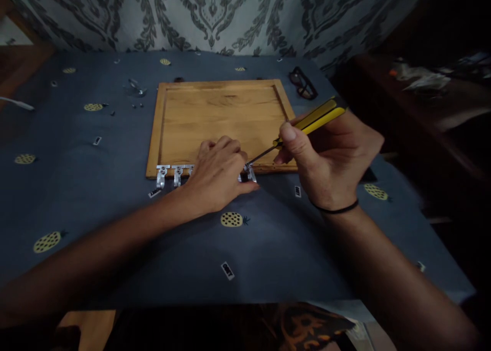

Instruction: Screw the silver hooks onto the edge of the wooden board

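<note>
Wooden panel, metal hooks, right hand gripping screwdriver

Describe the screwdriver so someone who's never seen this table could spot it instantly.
Find the wooden board on the blue pineapple-print cloth. At the board's near right corner, the right hand holds the screwdriver, shaft slanting down toward the edge. Its yellow-and-black handle distinguishes it from the silvery metal pieces along that edge.
</note>
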A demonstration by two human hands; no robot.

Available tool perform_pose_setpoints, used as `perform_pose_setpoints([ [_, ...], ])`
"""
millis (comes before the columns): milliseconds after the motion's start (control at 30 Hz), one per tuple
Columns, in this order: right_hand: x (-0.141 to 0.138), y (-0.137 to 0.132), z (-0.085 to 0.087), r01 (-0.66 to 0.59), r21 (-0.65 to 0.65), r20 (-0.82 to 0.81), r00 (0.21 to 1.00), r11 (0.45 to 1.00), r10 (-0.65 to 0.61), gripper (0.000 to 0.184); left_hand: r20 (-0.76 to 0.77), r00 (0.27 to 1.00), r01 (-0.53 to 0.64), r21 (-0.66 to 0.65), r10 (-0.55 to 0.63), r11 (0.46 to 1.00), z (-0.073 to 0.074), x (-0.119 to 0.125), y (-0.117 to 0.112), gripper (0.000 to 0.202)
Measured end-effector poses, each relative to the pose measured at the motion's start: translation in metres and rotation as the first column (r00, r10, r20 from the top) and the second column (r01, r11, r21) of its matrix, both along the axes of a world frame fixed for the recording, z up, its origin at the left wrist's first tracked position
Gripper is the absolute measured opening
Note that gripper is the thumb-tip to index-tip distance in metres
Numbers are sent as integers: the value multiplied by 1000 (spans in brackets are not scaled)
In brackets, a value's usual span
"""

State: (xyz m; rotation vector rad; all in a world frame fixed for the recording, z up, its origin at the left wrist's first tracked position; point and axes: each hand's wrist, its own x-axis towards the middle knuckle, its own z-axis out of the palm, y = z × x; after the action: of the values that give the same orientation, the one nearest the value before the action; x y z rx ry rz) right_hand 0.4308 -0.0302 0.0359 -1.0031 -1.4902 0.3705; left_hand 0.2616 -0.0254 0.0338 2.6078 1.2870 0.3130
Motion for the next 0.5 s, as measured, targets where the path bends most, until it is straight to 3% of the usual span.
perform_pose_setpoints([
  [200, 0, 1, 0, -43, -27, 9, 999, 999, 43, 35, -9, 1000, 0, -1, 0, 1000, 1, 0, 1, 33],
  [500, 9, -1, 11, -242, -152, -1, 970, 958, 245, 22, -13, 1000, 8, 23, -7, 1000, -1, -1, 1, 36],
])
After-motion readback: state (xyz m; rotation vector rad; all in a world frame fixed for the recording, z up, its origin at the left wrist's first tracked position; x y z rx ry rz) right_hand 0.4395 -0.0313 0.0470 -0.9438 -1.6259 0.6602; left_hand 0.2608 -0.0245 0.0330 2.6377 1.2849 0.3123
